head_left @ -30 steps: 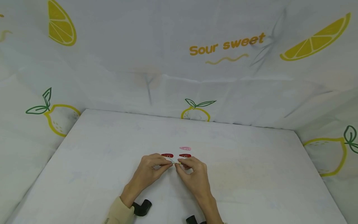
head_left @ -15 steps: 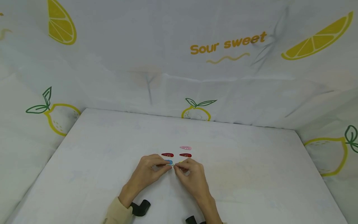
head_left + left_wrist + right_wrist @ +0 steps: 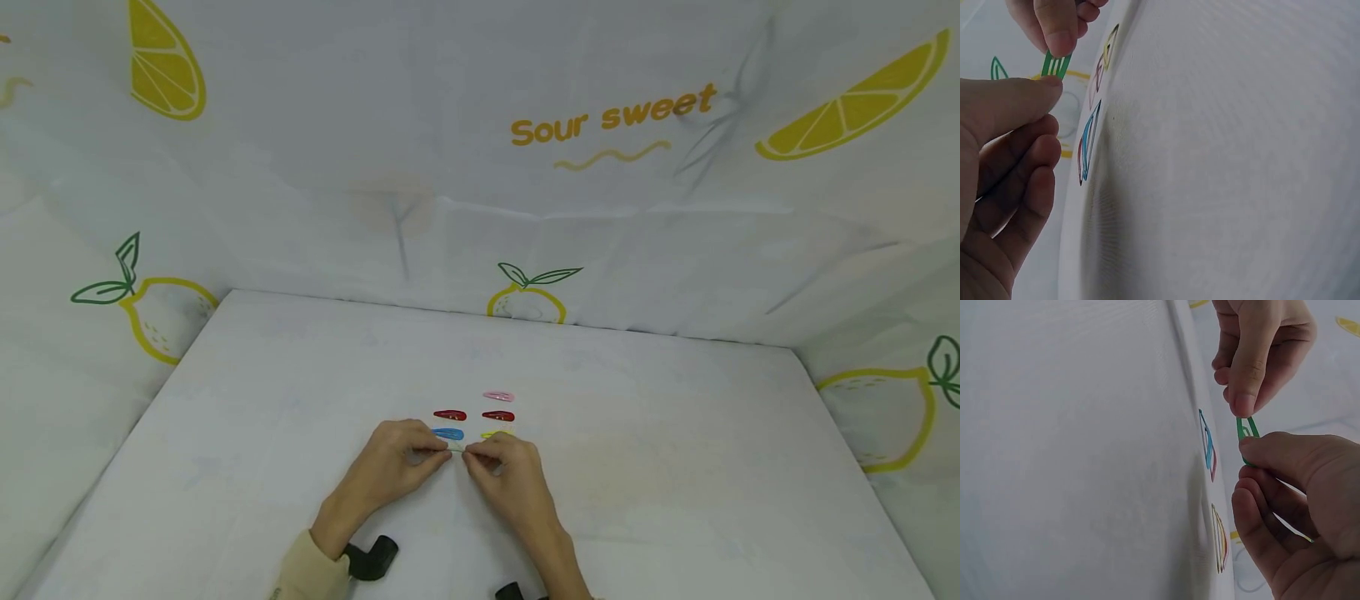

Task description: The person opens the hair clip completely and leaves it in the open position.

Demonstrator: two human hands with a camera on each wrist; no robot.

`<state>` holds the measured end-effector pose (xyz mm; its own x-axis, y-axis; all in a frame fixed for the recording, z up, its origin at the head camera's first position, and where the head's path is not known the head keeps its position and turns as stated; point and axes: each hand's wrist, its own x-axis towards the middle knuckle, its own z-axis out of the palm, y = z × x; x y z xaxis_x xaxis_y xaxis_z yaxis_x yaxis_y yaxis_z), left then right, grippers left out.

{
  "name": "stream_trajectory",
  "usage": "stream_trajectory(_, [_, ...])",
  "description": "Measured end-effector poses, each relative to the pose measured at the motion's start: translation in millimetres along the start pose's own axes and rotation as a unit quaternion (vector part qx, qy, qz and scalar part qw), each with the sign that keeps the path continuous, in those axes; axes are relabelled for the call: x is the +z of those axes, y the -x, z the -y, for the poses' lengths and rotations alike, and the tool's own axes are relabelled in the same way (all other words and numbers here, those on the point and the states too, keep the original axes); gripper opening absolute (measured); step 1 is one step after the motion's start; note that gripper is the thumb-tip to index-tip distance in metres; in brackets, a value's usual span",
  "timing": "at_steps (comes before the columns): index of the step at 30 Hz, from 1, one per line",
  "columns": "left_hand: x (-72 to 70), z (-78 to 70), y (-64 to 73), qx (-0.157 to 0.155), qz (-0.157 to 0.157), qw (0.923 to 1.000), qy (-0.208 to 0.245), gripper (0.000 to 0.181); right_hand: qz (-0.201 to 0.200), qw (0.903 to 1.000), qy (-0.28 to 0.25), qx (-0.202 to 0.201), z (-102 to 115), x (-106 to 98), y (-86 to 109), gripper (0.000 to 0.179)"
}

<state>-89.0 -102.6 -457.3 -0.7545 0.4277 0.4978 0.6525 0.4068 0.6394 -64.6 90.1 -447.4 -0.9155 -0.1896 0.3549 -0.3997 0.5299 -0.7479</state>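
Note:
Both hands pinch one green snap hair clip [image 3: 1249, 427], held just above the tabletop. My left hand [image 3: 392, 467] grips one end between thumb and fingers. At the other end, the thumb and fingertips of my right hand [image 3: 516, 479] hold it. Between the fingertips a slotted stretch of the green hair clip [image 3: 1057, 65] shows; its ends are covered. Just beyond the left fingertips lies a blue hair clip [image 3: 450, 434]. A yellow hair clip [image 3: 495, 433] is partly hidden behind the right hand.
Two red hair clips, a left one [image 3: 450, 415] and a right one [image 3: 498, 416], lie past the hands, with a pink hair clip [image 3: 498, 397] behind them. The white tabletop [image 3: 675, 467] ends at a lemon-printed cloth [image 3: 315, 233] at the back and sides.
Both hands have drawn slightly toward the body with the green hair clip. The blue and yellow hair clips, mostly covered before, now show more behind the fingers.

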Motion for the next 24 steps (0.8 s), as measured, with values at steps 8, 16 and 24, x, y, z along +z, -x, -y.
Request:
stream_trajectory(8, [-1.0,-3.1,1.2,-0.077,0.06,0.9949,-0.024,0.007,0.04,0.9987,0.008,0.032,-1.9,2.9,1.8,0.007])
stream_trajectory(16, [1.6,-1.6,2.8,-0.093,0.068,0.9927,-0.034,0.005,0.063,0.9964,0.018,0.054,-3.0,5.3,2.0,0.006])
stream_trajectory(24, [1.9,-0.8,2.8,-0.102,0.075,0.9912,-0.037,0.004,0.067,0.9956,0.022,0.061,-2.7,6.6,1.7,0.005])
